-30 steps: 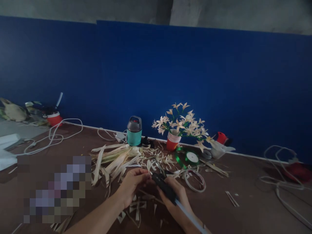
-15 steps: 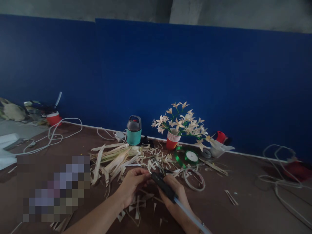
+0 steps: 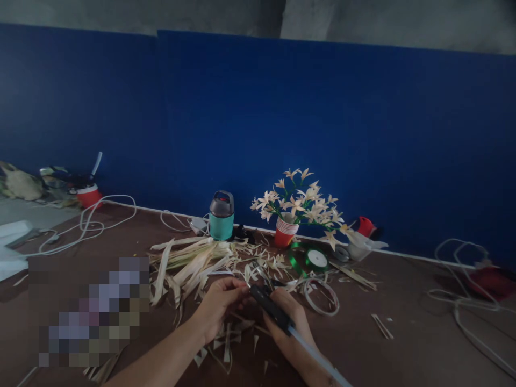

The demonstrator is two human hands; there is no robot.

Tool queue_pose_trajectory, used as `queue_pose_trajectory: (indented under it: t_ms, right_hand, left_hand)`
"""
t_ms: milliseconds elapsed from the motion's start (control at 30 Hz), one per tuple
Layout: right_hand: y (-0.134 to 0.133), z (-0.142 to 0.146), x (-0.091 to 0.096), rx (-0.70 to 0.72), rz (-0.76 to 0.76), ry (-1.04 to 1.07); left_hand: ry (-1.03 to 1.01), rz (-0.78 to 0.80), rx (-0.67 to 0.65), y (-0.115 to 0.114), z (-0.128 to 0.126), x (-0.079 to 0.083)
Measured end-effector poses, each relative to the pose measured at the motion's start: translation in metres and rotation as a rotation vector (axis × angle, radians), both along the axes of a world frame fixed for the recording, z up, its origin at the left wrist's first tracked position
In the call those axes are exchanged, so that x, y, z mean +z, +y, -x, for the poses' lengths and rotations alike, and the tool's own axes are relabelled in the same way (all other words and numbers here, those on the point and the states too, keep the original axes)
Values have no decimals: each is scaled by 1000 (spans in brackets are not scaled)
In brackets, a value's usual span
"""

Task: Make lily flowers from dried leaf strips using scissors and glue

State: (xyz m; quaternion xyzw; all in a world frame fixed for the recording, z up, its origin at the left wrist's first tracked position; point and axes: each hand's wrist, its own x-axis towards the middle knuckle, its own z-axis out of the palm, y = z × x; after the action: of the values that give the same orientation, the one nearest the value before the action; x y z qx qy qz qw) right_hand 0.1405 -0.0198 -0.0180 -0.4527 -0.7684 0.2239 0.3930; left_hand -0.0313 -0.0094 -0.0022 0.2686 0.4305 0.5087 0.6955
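Observation:
My right hand (image 3: 292, 328) grips a black glue gun (image 3: 271, 307) with a pale glue stick (image 3: 314, 356) poking out of its back. The nozzle points left toward my left hand (image 3: 220, 306), whose fingers are pinched together on a small pale piece right at the gun's tip; I cannot make out what the piece is. Both hands hover low over the brown table (image 3: 403, 344), above cut scraps of dried leaf (image 3: 228, 344). Behind them lies a pile of long dried leaf strips (image 3: 189, 263).
At the back stand a teal jar (image 3: 221, 216), a red paper cup of handmade pale flowers (image 3: 296, 209), a green ribbon roll (image 3: 316, 259) and a wire coil (image 3: 321, 296). White cables (image 3: 80, 226) run at left and right (image 3: 463, 309). A blue wall (image 3: 282, 123) closes the back.
Almost nothing differs. The hands hold the same pose with the glue gun's tip at the left fingers; the view shifted very slightly.

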Motion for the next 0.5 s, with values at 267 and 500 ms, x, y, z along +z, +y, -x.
queue_pose_trajectory:
  t_ms: [267, 500]
  right_hand:
    - [0, 0, 0, -25, 10, 29]
    - [0, 1, -1, -28, 43, 31]
  left_hand:
    - [-19, -3, 16, 0, 0, 0]
    - [-1, 1, 17, -1, 0, 0]
